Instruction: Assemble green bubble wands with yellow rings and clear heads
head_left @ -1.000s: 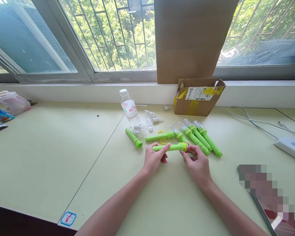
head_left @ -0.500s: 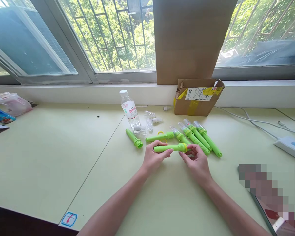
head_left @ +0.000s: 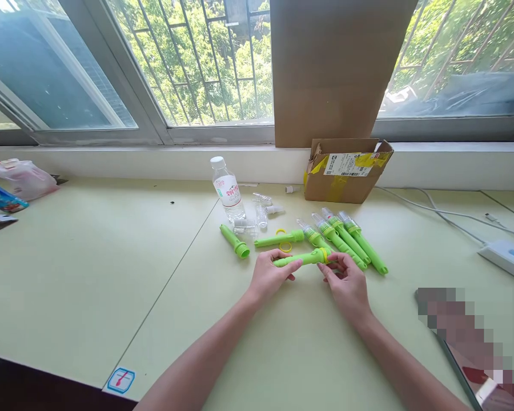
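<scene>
My left hand (head_left: 270,273) is wrapped round a green plastic tube (head_left: 302,260), which lies nearly level above the table. At its right end sits a yellow ring (head_left: 324,255), pinched by the fingertips of my right hand (head_left: 346,279). Just beyond my hands, a second green tube with a threaded end (head_left: 278,239) lies beside loose yellow rings (head_left: 285,247). A short green threaded tube (head_left: 235,242) rests to the left. Several green tubes with clear tops (head_left: 362,242) lie side by side to the right, one partly hidden behind my right hand.
Clear plastic caps (head_left: 261,217) are scattered near a water bottle (head_left: 228,191). An opened cardboard box (head_left: 341,188) stands by the window wall. On the right are a power strip (head_left: 508,256) with cables and a dark phone-like device (head_left: 452,362), partly pixelated.
The held tube has shifted slightly right, its left end now lower. My right fingers stay at the yellow ring. The lying objects keep their places; the view has moved slightly.
</scene>
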### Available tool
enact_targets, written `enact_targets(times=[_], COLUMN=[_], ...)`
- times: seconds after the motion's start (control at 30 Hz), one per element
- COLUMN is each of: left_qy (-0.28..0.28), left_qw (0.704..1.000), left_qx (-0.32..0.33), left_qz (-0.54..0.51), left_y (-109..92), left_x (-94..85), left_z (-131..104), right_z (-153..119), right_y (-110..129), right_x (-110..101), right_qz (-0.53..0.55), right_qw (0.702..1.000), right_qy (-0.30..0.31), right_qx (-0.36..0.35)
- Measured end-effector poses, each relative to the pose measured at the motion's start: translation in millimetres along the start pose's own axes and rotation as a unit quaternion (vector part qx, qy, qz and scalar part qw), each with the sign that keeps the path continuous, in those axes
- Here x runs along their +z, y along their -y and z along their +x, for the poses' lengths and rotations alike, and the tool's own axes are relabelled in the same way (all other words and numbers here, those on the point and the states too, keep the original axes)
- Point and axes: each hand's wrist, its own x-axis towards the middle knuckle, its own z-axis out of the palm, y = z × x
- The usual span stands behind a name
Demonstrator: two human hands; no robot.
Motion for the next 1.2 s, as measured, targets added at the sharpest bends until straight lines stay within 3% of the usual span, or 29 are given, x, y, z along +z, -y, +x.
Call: enact_targets(times=[0.23,0.47,0.87,1.07,1.2], left_qy=[0.022,0.096,0.062,0.091,0.115], left_qw=[0.998,0.994,0.997,0.995,0.993], left_qx=[-0.051,-0.045,-0.044,-0.034,-0.027], left_qz=[-0.022,-0.028,-0.002,0.012,0.029], left_y=[-2.1,-8.2,-3.5,-2.6,-2.5], left_x=[-1.2,-3.6,-3.0,-3.4,-4.7], left_z=[0.4,-1.9,-0.8,0.0,0.7], right_z=[-0.9,-0.3,0.1,-0.5,-0.9], right_y=[1.5,-0.3,1.7,3.3,4.4], right_x=[0.7,-1.1,-1.4,-0.9,-0.5], right_qz=[-0.015,-0.003,-0.028,-0.049,-0.029], right_qw=[1.000,1.000,0.999,0.997,0.998], right_qy=[0.017,-0.014,0.013,-0.030,-0.024], right_qx=[-0.008,-0.002,-0.029,-0.049,-0.055])
